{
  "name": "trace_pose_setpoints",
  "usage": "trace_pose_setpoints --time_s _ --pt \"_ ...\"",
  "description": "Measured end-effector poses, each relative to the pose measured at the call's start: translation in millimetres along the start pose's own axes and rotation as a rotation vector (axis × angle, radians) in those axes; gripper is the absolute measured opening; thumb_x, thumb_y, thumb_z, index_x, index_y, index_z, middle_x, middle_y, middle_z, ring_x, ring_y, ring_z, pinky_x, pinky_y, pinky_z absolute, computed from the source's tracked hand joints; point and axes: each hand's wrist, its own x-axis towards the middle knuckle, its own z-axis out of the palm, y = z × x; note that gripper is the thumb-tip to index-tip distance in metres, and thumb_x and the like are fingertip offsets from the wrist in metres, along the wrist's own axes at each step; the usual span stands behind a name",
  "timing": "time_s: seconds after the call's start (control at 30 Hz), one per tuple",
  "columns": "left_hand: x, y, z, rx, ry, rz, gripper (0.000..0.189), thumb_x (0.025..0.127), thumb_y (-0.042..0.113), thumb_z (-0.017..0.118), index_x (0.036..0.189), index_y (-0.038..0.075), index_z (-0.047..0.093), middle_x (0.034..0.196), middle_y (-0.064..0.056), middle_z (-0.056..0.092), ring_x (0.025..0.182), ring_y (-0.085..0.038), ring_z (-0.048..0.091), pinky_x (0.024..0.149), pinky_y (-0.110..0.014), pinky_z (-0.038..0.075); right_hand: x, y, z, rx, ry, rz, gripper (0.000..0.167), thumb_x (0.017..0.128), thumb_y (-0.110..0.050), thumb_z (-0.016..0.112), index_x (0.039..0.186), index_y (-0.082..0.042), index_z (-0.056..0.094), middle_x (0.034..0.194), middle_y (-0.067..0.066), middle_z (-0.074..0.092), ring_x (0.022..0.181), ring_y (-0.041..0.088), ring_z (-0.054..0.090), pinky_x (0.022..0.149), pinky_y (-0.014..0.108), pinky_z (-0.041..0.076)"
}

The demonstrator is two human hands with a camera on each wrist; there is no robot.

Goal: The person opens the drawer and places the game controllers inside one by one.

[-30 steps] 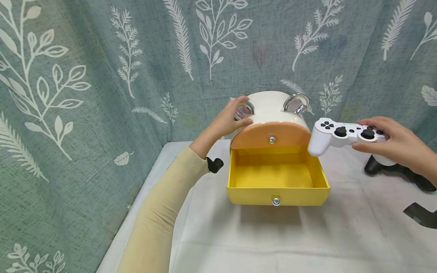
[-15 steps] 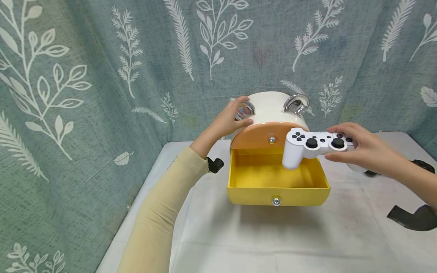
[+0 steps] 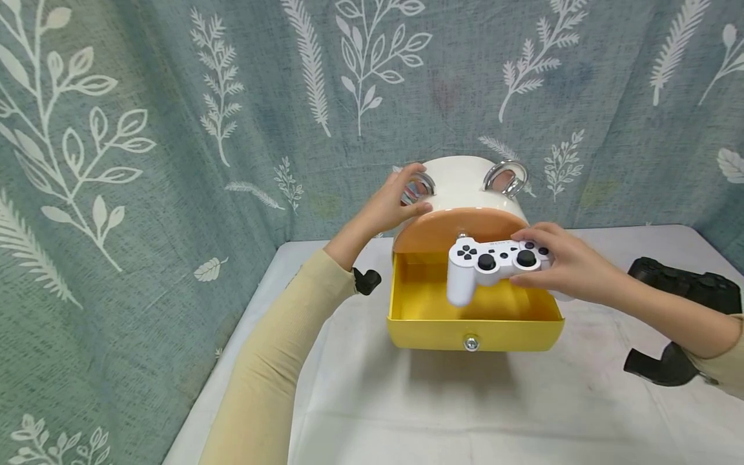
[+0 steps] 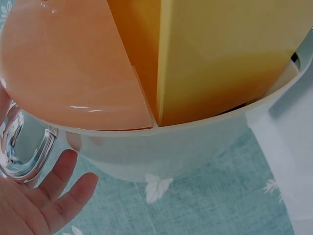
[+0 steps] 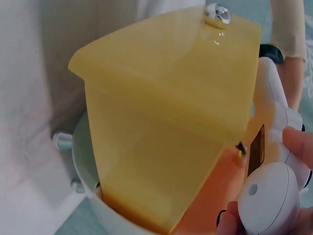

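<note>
My right hand (image 3: 572,265) pinches a white game controller (image 3: 494,255) with black thumbsticks at its right end, thumb in front and fingers behind. The controller hangs level over the pulled-out yellow drawer (image 3: 476,336), overlapping the orange upper drawer (image 3: 430,229) in the head view. In the right wrist view the controller's underside (image 5: 266,200) shows beside the yellow drawer. My left hand (image 3: 389,200) holds the chrome ring (image 3: 427,183) on the upper left of the white rounded cabinet (image 3: 459,177); two of its fingers (image 4: 71,196) stick out loosely below the ring in the left wrist view.
A black game controller (image 3: 686,284) lies on the white-covered table (image 3: 476,413) to the right, partly behind the right forearm. A second chrome ring (image 3: 506,177) stands on the cabinet's right. Green leaf-patterned curtain (image 3: 325,84) hangs behind and at the left.
My right hand has carried the white controller left and slightly down, from beside the cabinet to over the yellow drawer. The black controller has come into fuller view. My left hand stays in place.
</note>
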Motion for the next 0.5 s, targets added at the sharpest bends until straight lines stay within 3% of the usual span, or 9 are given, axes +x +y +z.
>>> trace_pose_setpoints --time_s 0.3,0.5 --pt "-0.1 0.2 0.3 0.008 0.004 -0.007 0.066 0.087 0.034 0.061 0.140 0.021 0.023 0.118 -0.005 0.044 0.106 -0.022 0.048 0.083 -0.029 0.046 6.5 -8 19 -0.016 -0.024 -0.027 0.055 0.074 -0.033 0.076 0.116 -0.005 0.055 0.119 0.015 0.045 0.095 0.027 0.048 0.075 0.036 0.040" --pt "-0.4 0.0 0.3 0.011 0.008 -0.012 0.066 0.087 0.034 0.061 0.140 0.022 0.024 0.117 -0.004 0.044 0.104 -0.019 0.047 0.082 -0.027 0.046 11.4 -10 28 -0.043 -0.048 -0.023 0.059 0.074 -0.035 0.076 0.118 -0.002 0.055 0.119 0.018 0.046 0.093 0.027 0.051 0.076 0.038 0.042"
